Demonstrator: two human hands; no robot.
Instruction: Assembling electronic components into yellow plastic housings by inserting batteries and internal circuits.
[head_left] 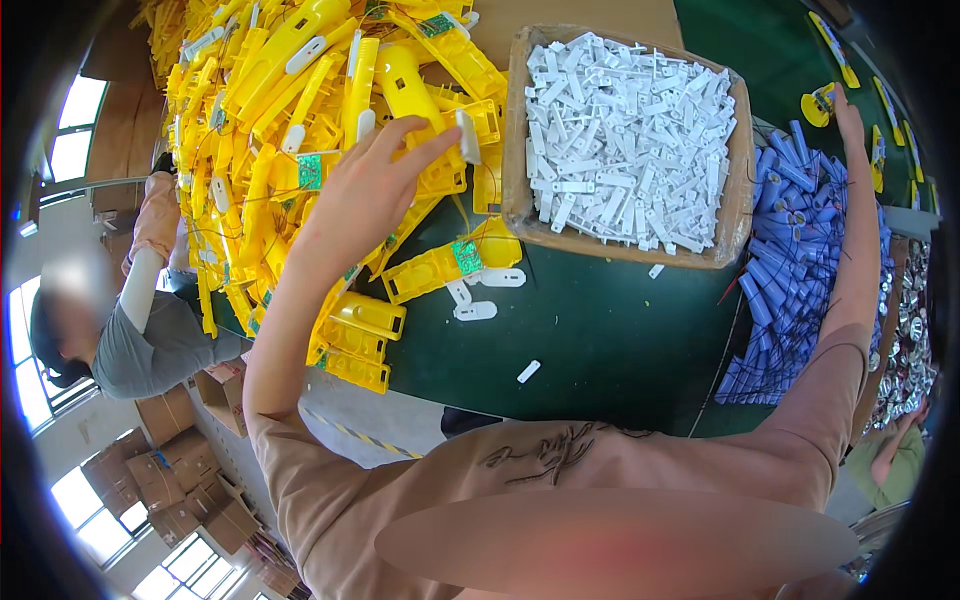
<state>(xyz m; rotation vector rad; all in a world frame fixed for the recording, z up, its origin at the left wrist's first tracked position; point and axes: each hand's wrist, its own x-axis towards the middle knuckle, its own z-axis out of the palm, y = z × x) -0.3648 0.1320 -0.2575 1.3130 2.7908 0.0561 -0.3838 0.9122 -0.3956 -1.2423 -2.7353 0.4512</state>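
Note:
My left hand (375, 180) reaches over a heap of yellow plastic housings (405, 85), with its fingers spread. One fingertip meets a small white plate (467, 137); no grip on it shows. At the far right, my right hand (850, 118) has its fingers closed at the edge of a yellow part with a rounded end (817, 108). The fingers partly hide that part. Green circuit boards (467, 257) and thin wires show in several housings. Between my arms stands a carton (515, 190) full of small white plastic strips (630, 140).
Blue cylindrical cells with wires (770, 285) lie piled beneath my right forearm. More yellow parts (835, 50) lie at far right, near shiny metal pieces (910, 330). Loose white plates (475, 311) rest on the green table (600, 340). Another person (165, 335) is at left, near cardboard boxes (185, 455).

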